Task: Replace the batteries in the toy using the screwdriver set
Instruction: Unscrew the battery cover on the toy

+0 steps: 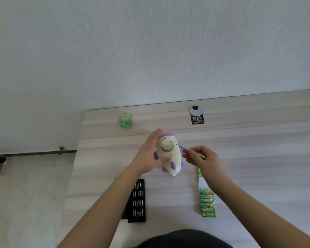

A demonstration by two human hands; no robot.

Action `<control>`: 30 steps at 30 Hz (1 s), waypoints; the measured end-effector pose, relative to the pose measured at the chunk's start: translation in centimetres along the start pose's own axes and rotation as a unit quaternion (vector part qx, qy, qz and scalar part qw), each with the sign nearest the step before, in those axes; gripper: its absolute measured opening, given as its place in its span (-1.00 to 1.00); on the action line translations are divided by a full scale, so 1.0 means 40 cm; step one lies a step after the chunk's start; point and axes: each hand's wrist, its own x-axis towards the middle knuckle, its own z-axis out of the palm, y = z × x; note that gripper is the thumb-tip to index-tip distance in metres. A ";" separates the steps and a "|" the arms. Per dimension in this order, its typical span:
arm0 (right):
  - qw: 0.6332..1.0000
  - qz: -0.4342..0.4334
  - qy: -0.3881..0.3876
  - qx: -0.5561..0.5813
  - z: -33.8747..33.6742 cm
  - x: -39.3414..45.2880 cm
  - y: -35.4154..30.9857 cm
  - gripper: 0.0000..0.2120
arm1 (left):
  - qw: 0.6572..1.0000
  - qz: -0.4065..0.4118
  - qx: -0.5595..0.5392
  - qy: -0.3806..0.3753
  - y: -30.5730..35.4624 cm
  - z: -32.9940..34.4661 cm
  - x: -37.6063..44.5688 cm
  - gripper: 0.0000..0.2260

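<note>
Toy mid-desk, well in from far edge. Left hand cups toy's left side, fingers straight, together, thumb on body. Right hand pinches screwdriver, tip at toy's right flank. Bit case toward near-left; batteries near-right. Green cube by far edge.

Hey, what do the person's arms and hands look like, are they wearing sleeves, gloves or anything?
Both forearms are bare up to the frame's lower edge, with no sleeves in view. The left hand and the right hand wear no gloves, and no rings, watch or bracelet can be seen. Dark clothing shows at the bottom centre.
</note>
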 end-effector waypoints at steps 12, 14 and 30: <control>0.993 -0.032 -0.025 -0.115 -0.006 -0.009 0.021 -0.84 | 0.997 0.059 0.032 0.023 -0.032 0.034 0.024 -0.29; 0.989 -0.033 -0.018 -0.143 -0.006 -0.010 0.022 -0.85 | 0.996 0.046 0.073 0.036 -0.029 0.038 0.025 -0.19; 0.965 -0.067 0.032 -0.253 0.007 -0.014 0.029 -0.94 | 0.995 0.048 0.011 0.090 -0.042 0.095 0.010 -0.21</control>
